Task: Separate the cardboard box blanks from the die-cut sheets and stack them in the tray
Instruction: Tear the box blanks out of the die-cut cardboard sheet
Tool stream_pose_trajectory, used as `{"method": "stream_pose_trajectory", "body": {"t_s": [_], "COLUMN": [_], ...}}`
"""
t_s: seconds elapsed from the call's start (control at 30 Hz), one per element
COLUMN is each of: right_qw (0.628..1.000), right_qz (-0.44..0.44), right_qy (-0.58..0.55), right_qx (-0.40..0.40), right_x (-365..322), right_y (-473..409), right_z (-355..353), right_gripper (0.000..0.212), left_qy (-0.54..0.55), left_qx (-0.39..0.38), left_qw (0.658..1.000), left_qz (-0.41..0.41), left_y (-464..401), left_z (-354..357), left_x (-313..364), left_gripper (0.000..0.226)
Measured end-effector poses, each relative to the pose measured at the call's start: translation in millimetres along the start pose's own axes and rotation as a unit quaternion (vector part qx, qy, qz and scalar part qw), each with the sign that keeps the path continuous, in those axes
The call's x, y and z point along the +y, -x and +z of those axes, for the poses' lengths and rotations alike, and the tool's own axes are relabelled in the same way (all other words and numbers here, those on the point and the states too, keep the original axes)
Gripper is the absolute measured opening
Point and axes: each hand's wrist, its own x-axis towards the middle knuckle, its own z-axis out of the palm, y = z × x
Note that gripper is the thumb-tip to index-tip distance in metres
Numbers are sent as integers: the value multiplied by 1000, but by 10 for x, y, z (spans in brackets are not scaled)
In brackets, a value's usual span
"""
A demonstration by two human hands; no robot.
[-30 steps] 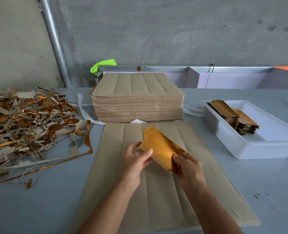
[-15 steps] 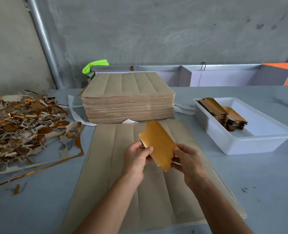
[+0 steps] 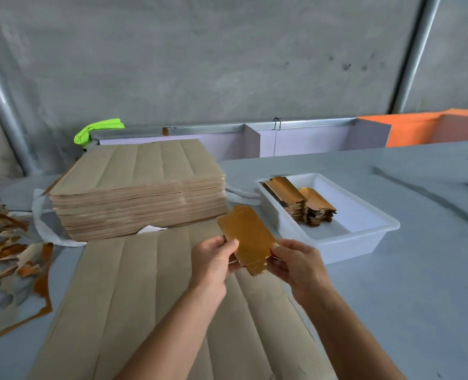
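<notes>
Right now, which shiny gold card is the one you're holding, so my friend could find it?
Start at the tall stack of brown die-cut cardboard sheets on the grey table. Just in front of it, my left hand and right hand pinch one flat gold cardboard box blank. It is single and in the air, unlike those stacked in the white plastic tray.

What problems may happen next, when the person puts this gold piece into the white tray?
The gold blank is pinched only at its edges by the left hand and right hand, so it may bend or slip. The two stacks in the tray look uneven; adding another might topple them.
</notes>
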Motion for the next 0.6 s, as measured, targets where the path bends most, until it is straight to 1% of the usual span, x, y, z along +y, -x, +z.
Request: {"method": "stream_pose_trajectory", "body": {"t_s": [0.1,0.3,0.4,0.47,0.5,0.57,0.6], "right_qw": [1000,994,988,985,983,977,975], "right_qz": [-7,-22,-21,-24,-27,-36,-42], "right_qy": [1,-45,-55,-55,-52,-43,-35], "right_qx": [13,99,141,164,176,204,217], "right_x": [-230,-645,-790,-877,-919,-994,-1026], "right_y": [-114,-505,-760,-942,-1036,-1235,-1338], "right_z": [-173,-573,-764,-880,-934,-1033,-1078], "right_gripper": [18,22,26,26,26,26,27], "left_qy": [-16,-28,-51,-81,-100,-138,-155], "left_qx": [-15,-84,-119,-133,-138,-151,-158], "left_qw": [1000,996,991,988,985,978,974], "left_qz": [14,17,17,23,28,40,47], "left_y": [-109,-325,-445,-523,-556,-637,-677], "left_z": [332,1069,1377,1546,1613,1721,1764], "left_x": [47,52,-14,-93,-135,-226,-269], "left_gripper": [26,13,17,15,18,30,32]}}
